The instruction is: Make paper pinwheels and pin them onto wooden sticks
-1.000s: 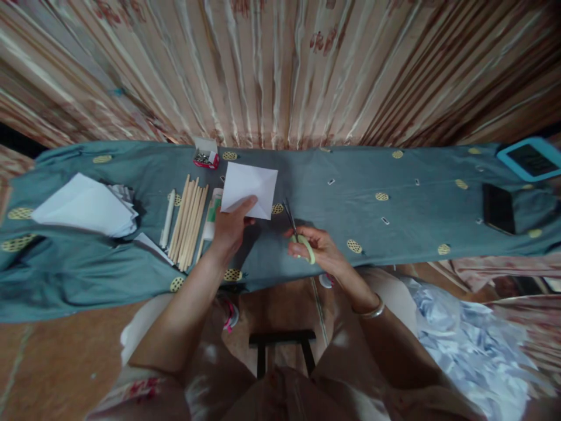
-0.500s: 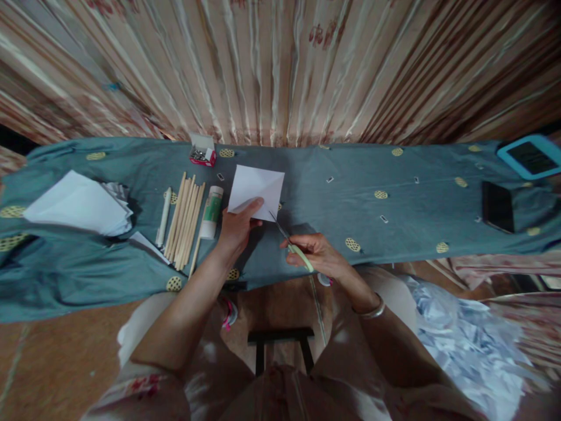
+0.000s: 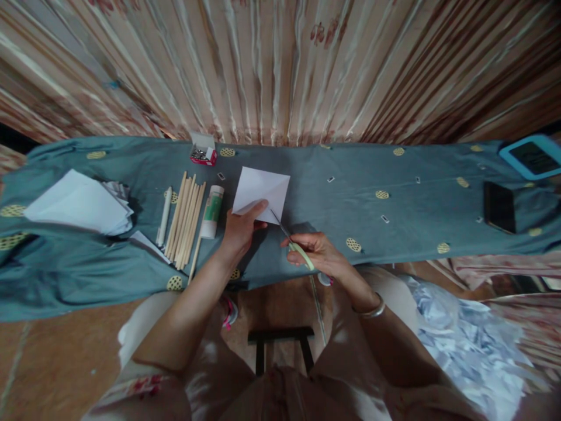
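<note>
Pinched in my left hand is a square sheet of white paper, thumb on top and fingers beneath. Faint crease lines run across the sheet. My right hand grips a pair of scissors with pale green handles. Their blades reach the paper's lower right corner, over its near edge. Whether the blades are parted is too small to tell. A white glue stick with a green label lies just left of my left hand.
On the blue-green tablecloth lie wooden sticks, a white candle-like stick, a stack of white paper and a red box of metal bits. Right are a phone and blue-framed device. Paper scraps fill a bag below.
My left hand and the paper have shifted slightly right, so the scissor blades now overlap the corner further in. My right hand stays nearly in place.
</note>
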Available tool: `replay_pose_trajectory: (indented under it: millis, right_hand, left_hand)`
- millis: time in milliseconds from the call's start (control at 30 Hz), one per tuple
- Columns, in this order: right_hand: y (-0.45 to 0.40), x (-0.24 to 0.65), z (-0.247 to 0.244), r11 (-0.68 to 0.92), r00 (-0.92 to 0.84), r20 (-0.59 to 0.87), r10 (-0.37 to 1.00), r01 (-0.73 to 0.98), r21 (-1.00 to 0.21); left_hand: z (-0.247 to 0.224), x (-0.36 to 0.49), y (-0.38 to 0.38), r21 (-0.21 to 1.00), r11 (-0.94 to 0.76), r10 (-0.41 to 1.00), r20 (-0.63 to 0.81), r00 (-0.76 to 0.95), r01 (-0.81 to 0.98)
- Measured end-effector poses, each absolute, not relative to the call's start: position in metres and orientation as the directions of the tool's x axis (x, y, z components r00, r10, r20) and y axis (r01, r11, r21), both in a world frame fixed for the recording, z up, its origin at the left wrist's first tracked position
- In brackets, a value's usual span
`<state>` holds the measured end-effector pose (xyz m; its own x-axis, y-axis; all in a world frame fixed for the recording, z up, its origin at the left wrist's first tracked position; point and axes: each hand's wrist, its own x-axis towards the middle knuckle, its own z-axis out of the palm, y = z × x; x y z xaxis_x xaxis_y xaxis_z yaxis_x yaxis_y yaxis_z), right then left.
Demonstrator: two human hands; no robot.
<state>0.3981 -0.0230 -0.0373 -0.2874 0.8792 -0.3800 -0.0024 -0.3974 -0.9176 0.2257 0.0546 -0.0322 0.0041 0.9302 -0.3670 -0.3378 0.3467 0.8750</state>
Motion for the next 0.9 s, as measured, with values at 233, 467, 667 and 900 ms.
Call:
replay_pose_trajectory:
  millis: [233,467,667,900]
  right_hand:
    - [-0.023,0.3971,-0.0381,-0.421,-0.291,-0.393,0.873,-0.038,-0.906]
    - [-0.0237,0.3964,-0.0398,-0.453,-0.283,-0.415,0.865,-0.08,-0.888]
    - [-0.0222,0.395,-0.039,-0.481,-0.26,-0.446,0.857,-0.088,-0.872]
    - [-0.0214,0.3957,-0.0368,-0.467,-0.243,-0.44,0.865,-0.069,-0.881]
  left_hand:
    - [-0.035,0.2256,0.0549,0.875,0.35,0.928,-0.373,-0.005,-0.334]
    - [-0.0359,0.2253,0.0561,0.88,0.342,0.931,-0.365,-0.007,-0.329]
    - [-0.0336,0.2251,0.0555,0.865,0.354,0.925,-0.379,-0.001,-0.356]
    - [-0.0296,0.2205,0.0555,0.86,0.365,0.928,-0.367,0.066,-0.357]
